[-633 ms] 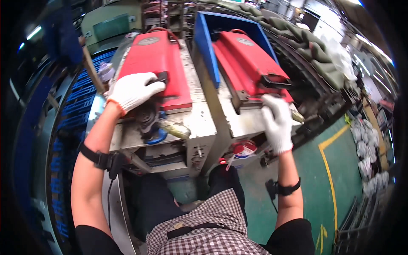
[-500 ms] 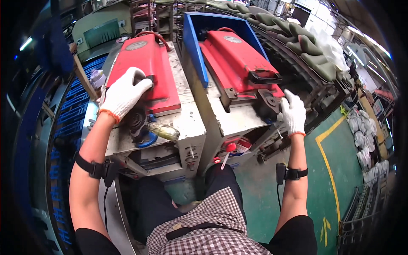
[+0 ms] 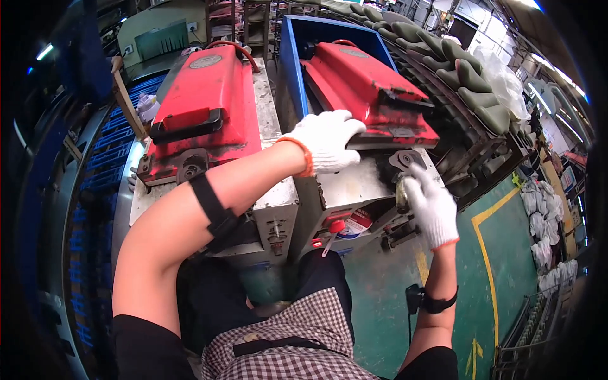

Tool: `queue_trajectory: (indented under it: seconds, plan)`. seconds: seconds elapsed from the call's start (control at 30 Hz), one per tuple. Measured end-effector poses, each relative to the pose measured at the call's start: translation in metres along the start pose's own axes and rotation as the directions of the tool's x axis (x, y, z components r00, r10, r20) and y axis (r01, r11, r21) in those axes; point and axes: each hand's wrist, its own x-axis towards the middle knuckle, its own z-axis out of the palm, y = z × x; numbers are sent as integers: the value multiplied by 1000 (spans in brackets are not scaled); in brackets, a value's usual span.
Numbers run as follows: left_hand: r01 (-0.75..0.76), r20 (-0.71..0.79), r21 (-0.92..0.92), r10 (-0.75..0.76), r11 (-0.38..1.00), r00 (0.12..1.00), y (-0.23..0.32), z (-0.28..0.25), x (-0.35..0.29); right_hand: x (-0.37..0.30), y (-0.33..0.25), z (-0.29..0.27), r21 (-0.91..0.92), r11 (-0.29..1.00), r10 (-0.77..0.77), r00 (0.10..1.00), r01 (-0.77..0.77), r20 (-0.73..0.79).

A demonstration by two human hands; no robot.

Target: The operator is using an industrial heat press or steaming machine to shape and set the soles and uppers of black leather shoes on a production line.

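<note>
Right cover seems stiff, heavy; handle toward tabletop's front edge suits holding; left grip, right grip: closure unclear.

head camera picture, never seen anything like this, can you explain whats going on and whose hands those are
There's no robot: a person works in white gloves, seen from a wide-angle camera worn on the head, looking down. Ahead, on pale worktops, are a left red cover and a right red cover, each with a black handle. The left hand is at the right cover's near left corner; the right hand is by a dark round fitting. I can't tell whether either hand grips anything.
</note>
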Motion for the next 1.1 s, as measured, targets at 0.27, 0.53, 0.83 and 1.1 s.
queue_trajectory:
  seconds: [0.27, 0.53, 0.83, 1.1]
  plan:
    - [31, -518, 90, 20, 995, 855, -2, -41, 73, 173, -4, 7, -163, 960, -169, 937, 226, 305]
    - [14, -743, 30, 13, 999, 669, -1, -116, 119, 278, -16, 99, -302, 939, 49, 807, 163, 589]
    - [138, -868, 173, 85, 975, 489, -29, -97, 144, 244, -32, 39, 509, 566, 273, 730, -648, 626]
    - [156, -183, -832, -530, 532, 828, 2, -52, -43, 82, -34, 0, 857, 16, -116, 851, -515, 513]
